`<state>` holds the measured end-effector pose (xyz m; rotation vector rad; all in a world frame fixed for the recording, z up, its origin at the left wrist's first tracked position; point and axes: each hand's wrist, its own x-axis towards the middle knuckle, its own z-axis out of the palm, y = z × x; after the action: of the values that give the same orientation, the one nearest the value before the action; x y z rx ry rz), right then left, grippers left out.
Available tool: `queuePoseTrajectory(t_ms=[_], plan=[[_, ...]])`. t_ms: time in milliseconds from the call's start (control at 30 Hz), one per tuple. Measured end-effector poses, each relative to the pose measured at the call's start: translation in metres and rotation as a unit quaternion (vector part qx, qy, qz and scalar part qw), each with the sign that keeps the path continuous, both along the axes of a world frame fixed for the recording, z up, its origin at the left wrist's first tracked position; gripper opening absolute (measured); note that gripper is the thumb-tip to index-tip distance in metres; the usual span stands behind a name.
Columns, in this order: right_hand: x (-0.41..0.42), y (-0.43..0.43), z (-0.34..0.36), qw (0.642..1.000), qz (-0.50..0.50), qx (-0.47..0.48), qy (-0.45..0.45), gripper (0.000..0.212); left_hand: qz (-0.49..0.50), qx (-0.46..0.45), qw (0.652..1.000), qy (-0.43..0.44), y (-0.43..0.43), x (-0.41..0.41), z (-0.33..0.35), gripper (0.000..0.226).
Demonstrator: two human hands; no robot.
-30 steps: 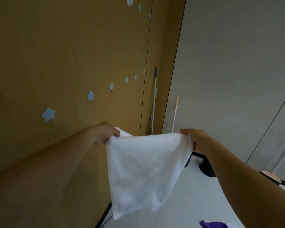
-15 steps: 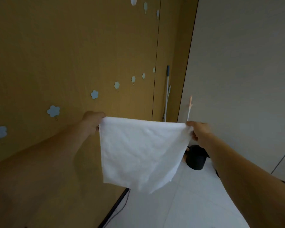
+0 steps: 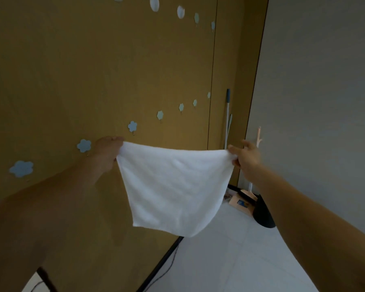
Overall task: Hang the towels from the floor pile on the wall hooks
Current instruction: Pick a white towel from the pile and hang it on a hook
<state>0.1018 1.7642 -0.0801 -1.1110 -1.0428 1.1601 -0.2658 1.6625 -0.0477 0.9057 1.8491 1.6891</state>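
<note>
A white towel (image 3: 174,186) hangs spread out in front of me, held by its two top corners. My left hand (image 3: 108,151) pinches the left corner close to the brown wall. My right hand (image 3: 246,158) pinches the right corner. A row of blue flower-shaped wall hooks runs along the wall; one hook (image 3: 84,145) sits just left of my left hand, another hook (image 3: 132,126) a little above and to the right of it, and a third hook (image 3: 21,168) is further left. The floor pile is out of view.
A second row of pale hooks (image 3: 154,3) runs higher up the brown wall (image 3: 93,70). A mop handle (image 3: 227,116) leans in the corner. A dustpan (image 3: 243,202) and a black bin (image 3: 263,213) stand on the white tiled floor by the grey wall. A cable lies along the skirting.
The towel has gone from bunched and drooping to stretched flat between both hands. My hands have moved apart and toward the wall, and the view has tilted up the wall.
</note>
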Motion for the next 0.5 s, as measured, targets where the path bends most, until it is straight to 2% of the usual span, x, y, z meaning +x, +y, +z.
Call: queuePoseTrajectory(t_ms=[67, 100, 200, 300, 433, 500], plan=[[-0.004, -0.004, 0.003, 0.996, 0.003, 0.075, 0.050, 0.028, 0.016, 0.036, 0.999, 0.012, -0.003, 0.000, 0.001, 0.034], [-0.006, -0.004, 0.003, 0.995, 0.008, 0.093, 0.046, 0.019, 0.026, 0.036, 0.999, 0.025, -0.005, 0.000, 0.002, 0.035], [-0.011, -0.007, -0.004, 0.994, 0.028, 0.052, -0.092, 0.012, 0.056, -0.023, 0.998, 0.020, -0.011, -0.001, 0.001, 0.034], [-0.016, -0.001, -0.002, 0.995, -0.022, 0.059, -0.074, 0.005, 0.057, -0.037, 0.998, -0.015, -0.016, -0.004, 0.002, 0.037], [-0.018, 0.004, -0.003, 0.993, -0.048, 0.055, -0.098, 0.003, 0.046, -0.014, 0.998, -0.033, -0.016, -0.002, 0.001, 0.038], [-0.017, 0.004, -0.003, 0.991, -0.062, 0.059, -0.098, 0.002, 0.053, -0.016, 0.998, 0.035, -0.018, 0.001, 0.004, 0.035]])
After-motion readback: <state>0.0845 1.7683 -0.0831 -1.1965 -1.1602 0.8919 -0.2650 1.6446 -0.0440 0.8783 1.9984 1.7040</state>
